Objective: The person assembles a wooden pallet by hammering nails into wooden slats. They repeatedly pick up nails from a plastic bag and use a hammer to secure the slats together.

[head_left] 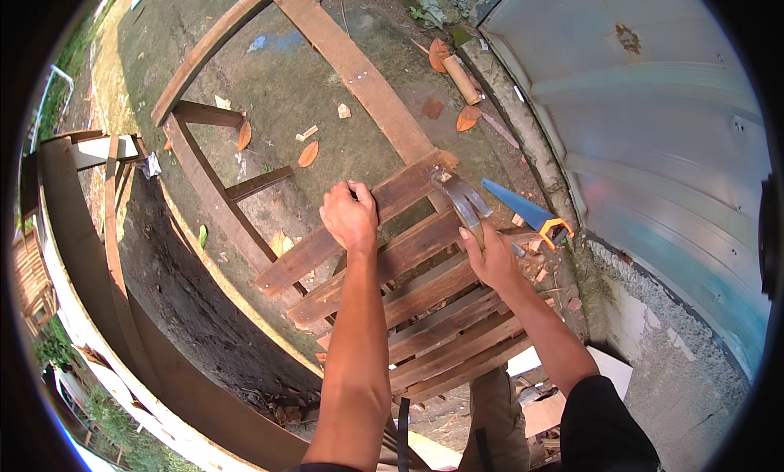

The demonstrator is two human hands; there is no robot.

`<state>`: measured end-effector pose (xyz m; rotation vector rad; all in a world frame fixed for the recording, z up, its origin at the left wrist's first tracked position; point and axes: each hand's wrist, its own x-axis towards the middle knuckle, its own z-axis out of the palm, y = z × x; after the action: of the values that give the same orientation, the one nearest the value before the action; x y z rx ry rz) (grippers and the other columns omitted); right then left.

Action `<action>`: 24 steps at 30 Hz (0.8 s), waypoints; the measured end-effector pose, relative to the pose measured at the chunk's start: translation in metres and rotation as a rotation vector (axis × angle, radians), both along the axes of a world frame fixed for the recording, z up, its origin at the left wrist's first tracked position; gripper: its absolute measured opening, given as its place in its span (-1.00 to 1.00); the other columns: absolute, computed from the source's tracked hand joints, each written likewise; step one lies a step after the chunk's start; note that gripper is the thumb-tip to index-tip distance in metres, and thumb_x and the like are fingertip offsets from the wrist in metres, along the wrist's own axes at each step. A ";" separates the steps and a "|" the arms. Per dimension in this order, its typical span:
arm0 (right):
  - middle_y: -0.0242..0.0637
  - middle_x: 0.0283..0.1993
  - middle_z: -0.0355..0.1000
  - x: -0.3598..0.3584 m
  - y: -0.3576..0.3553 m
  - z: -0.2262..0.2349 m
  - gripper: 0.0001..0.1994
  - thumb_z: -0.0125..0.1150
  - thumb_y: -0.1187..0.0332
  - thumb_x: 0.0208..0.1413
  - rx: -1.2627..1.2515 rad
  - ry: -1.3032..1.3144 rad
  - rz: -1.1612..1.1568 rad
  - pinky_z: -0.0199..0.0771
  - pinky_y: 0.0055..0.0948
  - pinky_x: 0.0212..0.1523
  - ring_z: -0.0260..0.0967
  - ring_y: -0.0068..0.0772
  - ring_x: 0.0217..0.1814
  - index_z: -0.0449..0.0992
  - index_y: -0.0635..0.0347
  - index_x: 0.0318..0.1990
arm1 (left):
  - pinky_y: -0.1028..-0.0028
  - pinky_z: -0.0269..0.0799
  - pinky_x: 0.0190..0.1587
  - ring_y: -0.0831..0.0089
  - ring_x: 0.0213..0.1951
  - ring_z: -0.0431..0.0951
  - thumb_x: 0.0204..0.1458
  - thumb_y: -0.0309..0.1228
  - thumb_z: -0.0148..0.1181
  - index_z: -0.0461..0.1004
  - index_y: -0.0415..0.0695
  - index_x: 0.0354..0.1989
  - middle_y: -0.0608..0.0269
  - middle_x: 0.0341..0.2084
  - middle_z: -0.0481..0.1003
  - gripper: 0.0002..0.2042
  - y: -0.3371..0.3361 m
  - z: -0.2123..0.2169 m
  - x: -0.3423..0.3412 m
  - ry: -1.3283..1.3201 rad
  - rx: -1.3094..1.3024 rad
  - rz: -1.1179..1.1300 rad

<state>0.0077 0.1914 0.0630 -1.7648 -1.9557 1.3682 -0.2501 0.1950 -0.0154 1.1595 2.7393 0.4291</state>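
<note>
My left hand (349, 216) is closed in a fist over the far edge of the top wooden slat (302, 258); whatever its curled fingers hold, if anything, is hidden. In my right hand (493, 258) is a claw hammer (462, 196), gripped by its handle. The metal head lies over the right end of that slat, close to or touching the wood. Several more brown slats (420, 245) run below it, side by side with gaps, as part of a wooden frame. A long plank (359, 76) and a curved side rail (214, 182) of the frame extend away from me.
A handsaw (523, 204) with a blue blade and orange-black handle lies right of the hammer. Beyond it stands a metal sheet wall (645, 121). Dry leaves (308, 154) and wood scraps (306, 134) litter the ground. At left is a curved wooden structure (114, 219).
</note>
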 end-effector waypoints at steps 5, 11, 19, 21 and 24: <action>0.23 -0.40 0.52 0.002 -0.012 -0.016 -0.62 0.17 0.20 0.29 0.039 -0.056 0.047 0.53 0.05 -0.34 0.53 0.37 -0.29 0.39 0.38 0.03 | 0.18 0.37 -0.11 0.09 -0.23 0.54 0.12 -0.30 0.12 0.55 -0.18 -0.45 0.07 -0.39 0.59 -0.77 -0.003 0.000 0.003 0.025 0.017 -0.035; 0.24 -0.43 0.49 -0.006 -0.026 -0.007 -0.61 0.15 0.15 0.32 0.028 -0.102 0.063 0.47 0.06 -0.33 0.50 0.39 -0.30 0.40 0.40 -0.02 | 0.19 0.36 -0.07 0.13 -0.22 0.56 0.10 -0.25 0.12 0.57 -0.15 -0.45 0.10 -0.40 0.60 -0.76 -0.004 -0.005 0.002 0.013 0.016 -0.020; -0.45 -0.63 0.25 -0.011 -0.095 0.007 -0.67 0.03 0.07 0.44 -0.089 0.231 -0.396 0.16 -0.51 -0.65 0.21 -0.58 -0.65 0.40 0.16 -0.20 | 0.24 0.33 -0.06 0.21 -0.27 0.57 -0.06 -0.17 0.25 0.57 -0.06 -0.54 0.23 -0.49 0.60 -0.77 -0.003 0.014 -0.002 -0.288 0.267 -0.018; -0.65 -0.60 0.13 -0.030 -0.139 0.038 -0.66 -0.03 0.04 0.46 -0.207 0.248 -0.555 -0.01 -0.70 -0.65 0.06 -0.83 -0.62 0.36 0.08 -0.27 | 0.29 0.38 -0.09 0.28 -0.27 0.57 0.00 -0.27 0.26 0.59 -0.11 -0.48 0.23 -0.49 0.59 -0.83 -0.012 0.017 -0.012 -0.366 0.418 -0.024; -0.35 -0.52 0.34 -0.008 -0.223 0.024 -0.63 0.05 0.11 0.43 -0.152 0.136 -0.487 0.30 -0.42 -0.46 0.31 -0.53 -0.49 0.44 0.34 -0.13 | 0.37 0.44 -0.18 0.36 -0.29 0.59 0.08 -0.43 0.26 0.64 -0.18 -0.35 0.18 -0.46 0.58 -0.90 -0.055 0.020 -0.045 -0.782 0.778 -0.044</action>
<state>-0.0004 -0.0321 0.0866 -1.9790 -1.2646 1.4352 -0.2955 0.1399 0.0048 0.8653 1.8677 1.6258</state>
